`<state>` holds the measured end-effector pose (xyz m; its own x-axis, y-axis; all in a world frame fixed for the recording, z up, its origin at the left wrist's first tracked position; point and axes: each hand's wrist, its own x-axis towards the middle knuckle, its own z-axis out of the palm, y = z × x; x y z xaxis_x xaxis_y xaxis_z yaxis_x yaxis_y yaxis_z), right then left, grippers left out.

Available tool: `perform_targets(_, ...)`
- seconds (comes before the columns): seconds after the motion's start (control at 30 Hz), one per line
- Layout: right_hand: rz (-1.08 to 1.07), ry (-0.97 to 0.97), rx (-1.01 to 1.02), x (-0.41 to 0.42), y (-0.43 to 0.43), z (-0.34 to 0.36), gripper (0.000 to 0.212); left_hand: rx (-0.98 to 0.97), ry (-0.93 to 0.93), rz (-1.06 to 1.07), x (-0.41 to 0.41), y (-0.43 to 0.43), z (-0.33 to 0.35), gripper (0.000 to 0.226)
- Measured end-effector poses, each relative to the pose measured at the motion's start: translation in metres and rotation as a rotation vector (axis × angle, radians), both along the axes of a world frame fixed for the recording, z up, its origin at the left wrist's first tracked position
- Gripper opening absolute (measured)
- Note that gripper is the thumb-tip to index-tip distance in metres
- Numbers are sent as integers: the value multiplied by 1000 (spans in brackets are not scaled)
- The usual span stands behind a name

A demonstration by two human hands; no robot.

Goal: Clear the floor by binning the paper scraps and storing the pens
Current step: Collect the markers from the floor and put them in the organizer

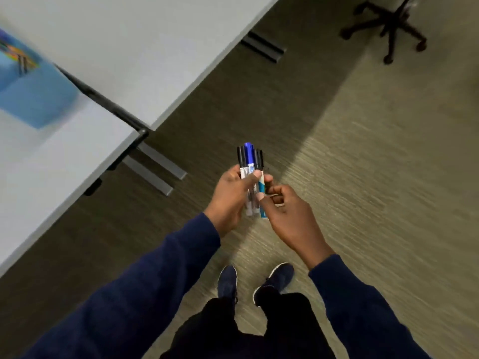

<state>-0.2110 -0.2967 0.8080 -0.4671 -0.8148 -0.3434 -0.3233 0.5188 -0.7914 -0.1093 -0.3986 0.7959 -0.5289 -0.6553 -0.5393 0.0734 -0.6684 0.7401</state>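
Note:
A bundle of several marker pens, with black caps and one blue cap, stands upright in my left hand, held above the carpet. My right hand sits just to the right of the bundle, its fingertips touching the teal-and-white pen at the bundle's right side. A blue box with colourful pens in its top rests on the white table at the far left; it is blurred. No paper scraps show on the visible floor.
Two white tables fill the upper left, with dark legs and grey feet reaching onto the carpet. A black office-chair base stands at the upper right. My shoes are on the carpet below my hands.

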Motion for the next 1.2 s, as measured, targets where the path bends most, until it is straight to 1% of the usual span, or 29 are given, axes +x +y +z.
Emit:
perform_targets(0.07,29,11,-29,1,-9,20,21,-37,3,40,11,-6,20,8)
perform_targets(0.13,74,-2,-58,-1,-20,35,25,-80,-2,61,18,-9,39,10)
perform_targets(0.23,132,-38,-108,-9,-42,54,41,-174,-57,92,25,-15,64,24)
perform_targets(0.3,180,-109,-139,-16,-62,66,48,-238,-120,145,29,-17,78,24)
perform_targets(0.33,211,-185,-141,-17,-74,72,45,-263,-140,175,30,-18,84,23)
perform_targets(0.43,345,-475,-115,-14,-104,84,23,-298,-153,225,35,-16,97,21)
perform_targets(0.47,379,-549,-101,-9,-113,88,20,-305,-158,245,38,-15,100,21)
perform_targets(0.57,426,-644,-66,12,-133,92,19,-319,-174,336,53,-17,105,20)
perform_targets(0.8,397,-743,-13,82,-187,99,20,-299,-182,492,109,-53,110,19)
perform_targets(0.93,345,-801,0,134,-227,103,19,-359,-240,546,156,-89,107,19)
perform_targets(1.0,303,-806,-14,161,-251,107,17,-395,-308,568,187,-113,106,20)
perform_targets(1.07,272,-793,-45,185,-279,113,16,-390,-328,609,219,-139,105,22)
perform_targets(1.13,259,-806,-82,207,-307,122,19,-378,-335,650,249,-166,104,25)
perform_targets(1.2,240,-823,-128,224,-333,132,25,-384,-335,691,274,-190,105,22)
